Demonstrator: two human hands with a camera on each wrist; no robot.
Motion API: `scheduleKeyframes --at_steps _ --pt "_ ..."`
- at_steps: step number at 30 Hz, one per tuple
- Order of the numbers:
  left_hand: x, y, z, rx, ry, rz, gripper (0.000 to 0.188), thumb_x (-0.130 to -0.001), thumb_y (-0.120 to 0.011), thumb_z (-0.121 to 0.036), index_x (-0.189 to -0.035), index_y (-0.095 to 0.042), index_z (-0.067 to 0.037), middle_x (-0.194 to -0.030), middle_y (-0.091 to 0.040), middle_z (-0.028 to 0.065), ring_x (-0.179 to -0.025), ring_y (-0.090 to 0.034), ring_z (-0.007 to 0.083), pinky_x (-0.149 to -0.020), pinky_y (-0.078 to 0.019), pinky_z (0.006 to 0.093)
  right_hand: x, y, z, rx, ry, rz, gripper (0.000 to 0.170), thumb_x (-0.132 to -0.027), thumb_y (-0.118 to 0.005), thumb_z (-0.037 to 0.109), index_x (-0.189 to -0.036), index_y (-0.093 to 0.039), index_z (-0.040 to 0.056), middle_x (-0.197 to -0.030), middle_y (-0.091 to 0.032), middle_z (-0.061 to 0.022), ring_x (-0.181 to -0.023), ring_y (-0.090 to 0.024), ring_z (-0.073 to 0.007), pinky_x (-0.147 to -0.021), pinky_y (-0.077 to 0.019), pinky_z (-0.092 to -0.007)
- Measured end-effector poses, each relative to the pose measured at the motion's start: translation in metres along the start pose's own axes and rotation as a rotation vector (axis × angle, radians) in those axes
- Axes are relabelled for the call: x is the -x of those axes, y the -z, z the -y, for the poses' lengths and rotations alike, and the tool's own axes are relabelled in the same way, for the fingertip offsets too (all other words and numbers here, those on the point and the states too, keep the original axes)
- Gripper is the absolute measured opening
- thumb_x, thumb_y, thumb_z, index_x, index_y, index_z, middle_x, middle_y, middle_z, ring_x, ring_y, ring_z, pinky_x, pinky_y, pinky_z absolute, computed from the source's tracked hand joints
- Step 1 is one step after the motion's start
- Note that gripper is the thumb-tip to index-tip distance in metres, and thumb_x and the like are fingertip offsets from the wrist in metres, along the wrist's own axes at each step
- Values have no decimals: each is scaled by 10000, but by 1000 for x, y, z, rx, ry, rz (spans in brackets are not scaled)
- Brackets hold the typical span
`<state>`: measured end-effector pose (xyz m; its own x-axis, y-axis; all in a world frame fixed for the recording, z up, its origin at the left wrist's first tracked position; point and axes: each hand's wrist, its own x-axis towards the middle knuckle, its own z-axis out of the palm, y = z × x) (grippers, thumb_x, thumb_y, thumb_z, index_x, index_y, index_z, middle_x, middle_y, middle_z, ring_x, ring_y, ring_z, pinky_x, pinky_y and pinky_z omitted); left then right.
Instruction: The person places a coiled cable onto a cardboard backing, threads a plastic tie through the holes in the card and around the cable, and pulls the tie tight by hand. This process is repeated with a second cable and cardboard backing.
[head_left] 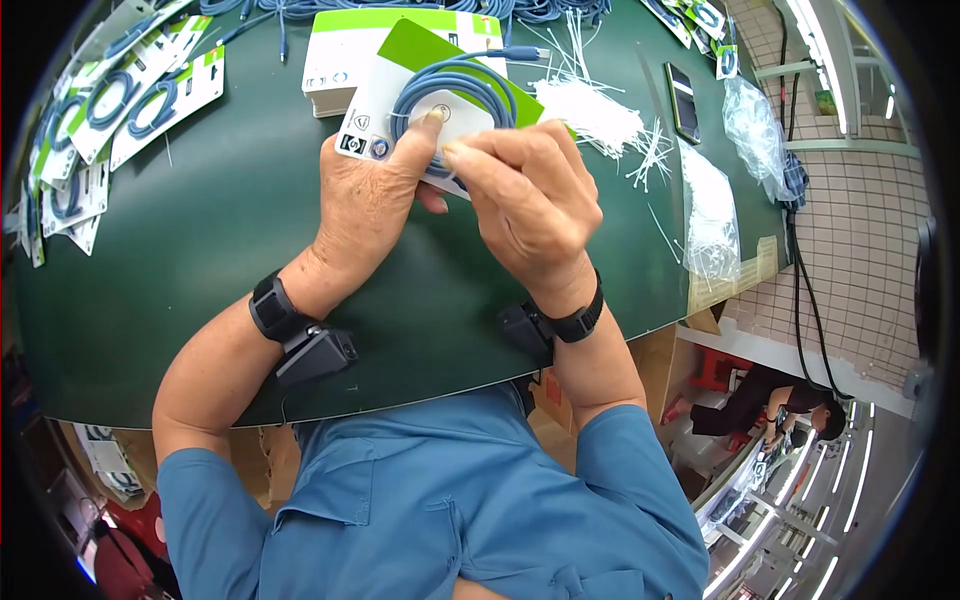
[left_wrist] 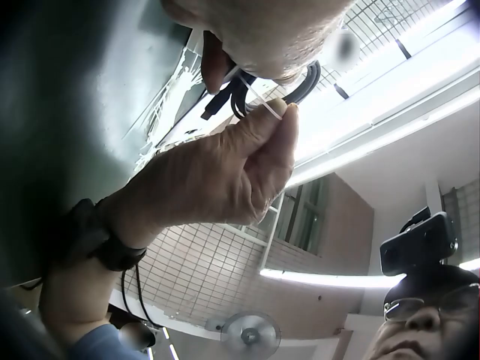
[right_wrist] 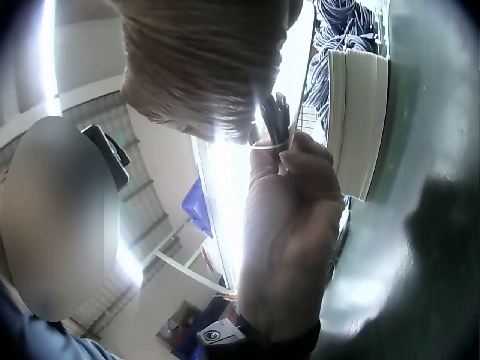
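A blue-grey cable coil (head_left: 500,92) lies against a white and green card (head_left: 362,112) in the head view. The left hand (head_left: 362,200) grips card and coil together, its thumb pressed over the front. Close beside it, the right hand (head_left: 538,200) pinches a thin white tie between thumb and curled forefinger. In the left wrist view the tie (left_wrist: 260,98) runs up to the pinching fingertips of the right hand (left_wrist: 214,169). It passes across the cable strands (right_wrist: 274,120) in the right wrist view, near the left thumb. Part of the coil is hidden behind the fingers.
Behind the hands stands a stack of cards (head_left: 330,62), with loose cables at the back edge. Carded cables (head_left: 165,105) cover the left side. White ties (head_left: 595,115), a phone (head_left: 683,103) and a plastic bag (head_left: 710,220) lie on the right.
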<state>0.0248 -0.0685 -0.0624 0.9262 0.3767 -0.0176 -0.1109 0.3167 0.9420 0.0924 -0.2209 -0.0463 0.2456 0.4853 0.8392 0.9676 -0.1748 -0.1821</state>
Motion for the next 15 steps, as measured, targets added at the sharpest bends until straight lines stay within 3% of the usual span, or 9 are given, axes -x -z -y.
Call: scheduleKeyframes --at_steps 8,15 --pt "3 0 -15 -63 -147 -8 247 -998 -736 -166 -1149 -692 23 -897 -747 60 -620 -688 112 -489 -547 253 0 9 17 -96 -21 -43 332 -762 -866 -72 -1046 -795 85 -942 -744 -67 -832 -722 -242 -671 -568 -311" --pt "4 -4 -19 -31 -131 -30 226 -987 -745 -148 -1122 -703 29 -903 -750 57 -627 -689 106 -494 -547 251 5 10 17 -160 -25 -83 331 -715 -861 -36 -1025 -803 66 -1007 -766 -77 -866 -728 -238 -685 -579 -322"
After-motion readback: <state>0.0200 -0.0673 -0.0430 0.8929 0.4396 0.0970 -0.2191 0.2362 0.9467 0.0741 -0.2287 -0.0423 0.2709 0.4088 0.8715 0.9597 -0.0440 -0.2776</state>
